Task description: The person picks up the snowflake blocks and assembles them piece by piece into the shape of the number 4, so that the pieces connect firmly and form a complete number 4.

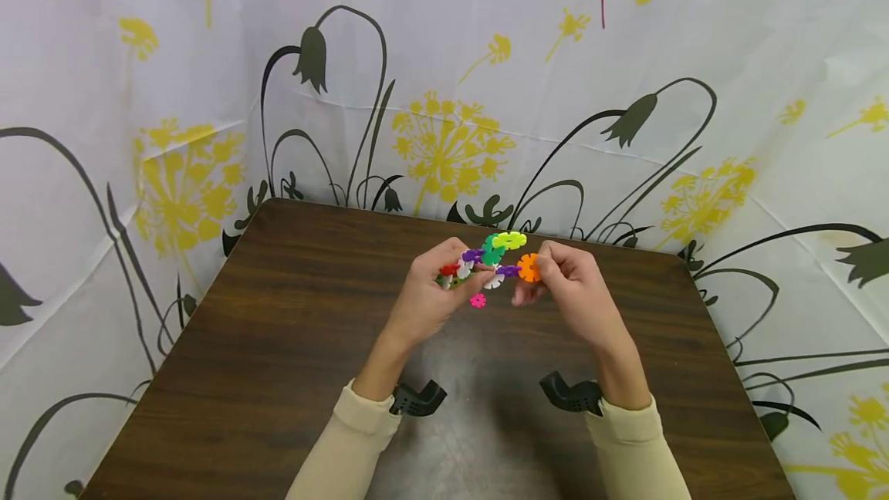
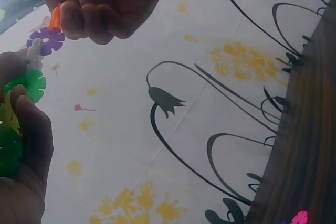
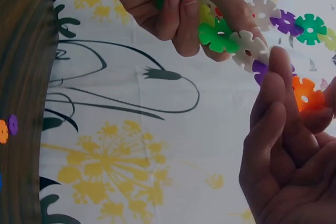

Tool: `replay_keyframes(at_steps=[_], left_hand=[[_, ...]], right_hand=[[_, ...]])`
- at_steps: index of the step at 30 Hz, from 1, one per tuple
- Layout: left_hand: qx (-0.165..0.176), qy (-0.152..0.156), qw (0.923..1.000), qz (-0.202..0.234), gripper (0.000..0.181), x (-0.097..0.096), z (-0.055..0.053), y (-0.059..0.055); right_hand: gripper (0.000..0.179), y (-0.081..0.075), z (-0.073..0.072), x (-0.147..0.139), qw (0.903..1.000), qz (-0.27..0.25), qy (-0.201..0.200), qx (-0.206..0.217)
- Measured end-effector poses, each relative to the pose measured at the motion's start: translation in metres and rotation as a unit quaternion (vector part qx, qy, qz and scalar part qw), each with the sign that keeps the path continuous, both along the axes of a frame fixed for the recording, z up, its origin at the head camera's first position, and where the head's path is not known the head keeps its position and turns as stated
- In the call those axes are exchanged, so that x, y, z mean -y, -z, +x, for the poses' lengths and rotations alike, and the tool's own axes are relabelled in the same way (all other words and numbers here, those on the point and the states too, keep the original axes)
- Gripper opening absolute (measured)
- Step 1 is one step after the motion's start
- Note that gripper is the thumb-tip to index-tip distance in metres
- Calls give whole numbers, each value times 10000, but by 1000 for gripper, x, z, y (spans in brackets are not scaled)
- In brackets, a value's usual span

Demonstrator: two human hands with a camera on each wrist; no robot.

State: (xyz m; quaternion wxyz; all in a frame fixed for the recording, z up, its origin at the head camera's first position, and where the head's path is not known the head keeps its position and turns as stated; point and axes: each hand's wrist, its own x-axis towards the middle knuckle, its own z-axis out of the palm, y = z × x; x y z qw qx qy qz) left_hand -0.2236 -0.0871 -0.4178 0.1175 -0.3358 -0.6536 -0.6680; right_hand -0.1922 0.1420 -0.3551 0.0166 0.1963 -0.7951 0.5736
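Observation:
A chain of interlocking snowflake discs is held up above the table, running between both hands. My left hand (image 1: 432, 284) grips the chain's red, white and green part; in the right wrist view its fingers curl round a green disc (image 3: 217, 35) beside a white disc (image 3: 249, 51). With thumb and fingertips my right hand (image 1: 579, 284) pinches the orange disc (image 1: 529, 268) at the chain's end. A purple disc (image 1: 509, 271) joins orange to white. Another branch rises with a teal-green disc (image 1: 493, 250) and a yellow-green disc (image 1: 510, 241). Fingers hide some of the discs.
A loose pink disc (image 1: 478, 300) lies on the brown table (image 1: 292, 330). The right wrist view shows a loose orange disc (image 3: 3, 131) and purple disc (image 3: 13, 124) on the tabletop. A flower-patterned curtain (image 1: 444, 60) hangs behind the table's far edge.

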Motion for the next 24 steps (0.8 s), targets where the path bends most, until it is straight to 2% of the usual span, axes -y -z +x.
replay_keyframes(at_steps=[4, 10, 15, 20, 24], left_hand=[[-47, -13, 9999, 106, 13, -1, 0, 0], [92, 19, 9995, 300, 10, -1, 0, 2], [278, -75, 9989, 367, 7, -5, -1, 4], [389, -348, 9979, 379, 6, -12, 0, 7], [505, -460, 9969, 396, 12, -15, 0, 7]], right_hand=[[34, -1, 1, 5, 9999, 72, 26, -117], [36, 8, 0, 15, 9993, -213, 212, -241], [38, 17, 1, 26, 9941, -302, 886, -551], [39, 26, 0, 37, 9803, -55, 1813, -781], [42, 27, -2, 40, 9739, -43, 2143, -744]])
